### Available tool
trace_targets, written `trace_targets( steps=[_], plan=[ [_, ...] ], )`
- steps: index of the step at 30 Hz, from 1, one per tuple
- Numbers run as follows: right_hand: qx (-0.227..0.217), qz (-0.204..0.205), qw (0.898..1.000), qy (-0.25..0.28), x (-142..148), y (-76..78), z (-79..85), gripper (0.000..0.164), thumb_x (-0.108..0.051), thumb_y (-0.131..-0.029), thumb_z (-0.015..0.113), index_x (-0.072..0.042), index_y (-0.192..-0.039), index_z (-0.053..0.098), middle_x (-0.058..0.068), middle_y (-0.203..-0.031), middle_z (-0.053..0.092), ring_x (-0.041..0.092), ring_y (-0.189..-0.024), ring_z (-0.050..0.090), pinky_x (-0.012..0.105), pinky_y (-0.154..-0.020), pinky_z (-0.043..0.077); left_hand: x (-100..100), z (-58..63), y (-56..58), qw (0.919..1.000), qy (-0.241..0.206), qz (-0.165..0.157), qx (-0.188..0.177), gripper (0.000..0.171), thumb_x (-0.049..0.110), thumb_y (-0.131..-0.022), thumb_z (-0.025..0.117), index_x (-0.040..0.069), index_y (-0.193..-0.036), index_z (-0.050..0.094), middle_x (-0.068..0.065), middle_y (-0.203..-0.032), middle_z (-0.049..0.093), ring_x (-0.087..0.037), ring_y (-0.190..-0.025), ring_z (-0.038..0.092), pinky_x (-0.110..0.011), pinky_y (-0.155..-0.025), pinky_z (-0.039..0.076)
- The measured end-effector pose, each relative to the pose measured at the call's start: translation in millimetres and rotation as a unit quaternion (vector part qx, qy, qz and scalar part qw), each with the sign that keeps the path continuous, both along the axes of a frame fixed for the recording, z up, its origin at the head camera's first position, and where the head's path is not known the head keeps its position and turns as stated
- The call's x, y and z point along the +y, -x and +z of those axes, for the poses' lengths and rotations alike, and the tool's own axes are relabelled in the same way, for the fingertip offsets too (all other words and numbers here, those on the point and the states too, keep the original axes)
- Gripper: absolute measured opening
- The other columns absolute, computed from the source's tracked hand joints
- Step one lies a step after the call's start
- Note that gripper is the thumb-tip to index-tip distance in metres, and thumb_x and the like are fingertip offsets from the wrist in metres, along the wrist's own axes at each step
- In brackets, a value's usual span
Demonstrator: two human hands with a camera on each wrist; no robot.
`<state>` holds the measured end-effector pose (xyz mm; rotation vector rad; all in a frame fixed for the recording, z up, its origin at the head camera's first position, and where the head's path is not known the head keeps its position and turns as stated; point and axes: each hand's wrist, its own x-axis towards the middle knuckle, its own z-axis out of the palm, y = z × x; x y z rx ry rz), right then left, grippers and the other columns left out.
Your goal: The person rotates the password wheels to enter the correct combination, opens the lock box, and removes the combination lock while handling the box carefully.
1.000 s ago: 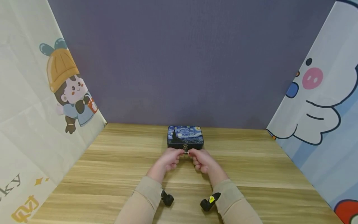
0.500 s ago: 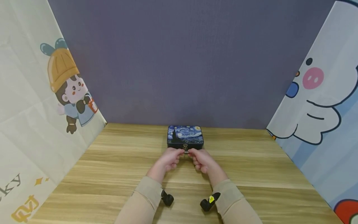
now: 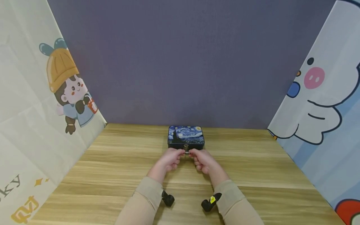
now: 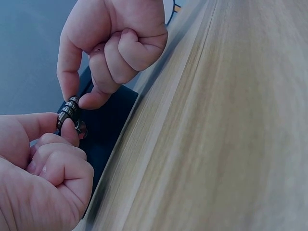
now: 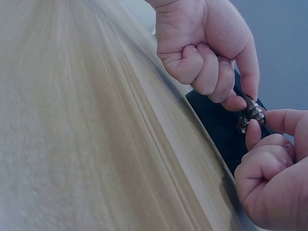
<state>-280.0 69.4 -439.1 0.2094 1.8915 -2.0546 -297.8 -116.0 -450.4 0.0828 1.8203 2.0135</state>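
A small dark box (image 3: 186, 135) with a swirling blue-and-yellow night-sky picture on its lid sits at the back of the table, lid down. From the clasp (image 3: 186, 147) on its front hangs a small metal combination padlock (image 4: 70, 108) with ridged number dials. My left hand (image 3: 171, 158) pinches one end of this padlock between thumb and index finger. At the other end, my right hand (image 3: 204, 160) pinches it the same way. Both hands keep their remaining fingers curled into the palm. In the right wrist view the dials of the padlock (image 5: 255, 112) show between the fingertips.
The wood-grain table (image 3: 126, 175) runs back to a plain grey-purple wall (image 3: 180, 62). Printed cartoon sheets flank it, a white one (image 3: 25, 103) at left and a blue one (image 3: 334, 137) at right. Black devices (image 3: 168, 199) are strapped to both sleeved wrists.
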Motion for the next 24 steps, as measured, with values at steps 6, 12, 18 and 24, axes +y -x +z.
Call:
trace_targets(
  steps=[6, 12, 18, 24],
  plan=[
    [-0.01, 0.0, 1.0, 0.008, 3, -0.6, 2.9, 0.035, -0.027, -0.095, 0.063, 0.007, -0.106, 0.061, -0.009, -0.056, 0.03, 0.005, -0.044, 0.022, 0.02, -0.038, 0.02, 0, 2.0, -1.2, 0.9999, -0.004, 0.009, -0.009, 0.032, 0.023, -0.098, 0.06, -0.008, -0.105, 0.06, 0.008, -0.06, 0.035, -0.004, -0.045, 0.023, -0.02, -0.04, 0.023],
    [-0.018, 0.0, 1.0, 0.016, 7, -1.1, 7.5, 0.04, -0.028, -0.095, 0.062, 0.008, -0.112, 0.06, -0.011, -0.055, 0.03, 0.002, -0.042, 0.023, 0.019, -0.038, 0.019, -1, 2.8, -1.2, 0.9999, -0.002, 0.01, -0.013, 0.034, 0.023, -0.098, 0.06, -0.009, -0.109, 0.06, 0.007, -0.061, 0.034, -0.005, -0.045, 0.023, -0.021, -0.04, 0.023],
    [-0.025, 0.011, 1.0, 0.007, 12, 0.1, 9.2, 0.044, -0.032, -0.095, 0.064, 0.006, -0.118, 0.061, -0.011, -0.056, 0.032, 0.002, -0.043, 0.023, 0.019, -0.039, 0.019, -2, 2.5, -0.4, 0.9998, 0.001, 0.008, -0.016, 0.033, 0.023, -0.099, 0.059, -0.008, -0.108, 0.06, 0.007, -0.06, 0.034, -0.005, -0.045, 0.023, -0.021, -0.04, 0.022],
    [-0.023, 0.019, 0.999, -0.015, 16, -0.3, 13.3, 0.039, -0.034, -0.094, 0.066, -0.001, -0.115, 0.062, -0.01, -0.058, 0.031, 0.004, -0.046, 0.023, 0.02, -0.041, 0.019, -2, 2.9, -1.6, 0.9999, -0.004, 0.0, -0.014, 0.031, 0.023, -0.099, 0.059, -0.007, -0.107, 0.059, 0.008, -0.06, 0.033, -0.004, -0.045, 0.023, -0.02, -0.04, 0.021]
  ],
)
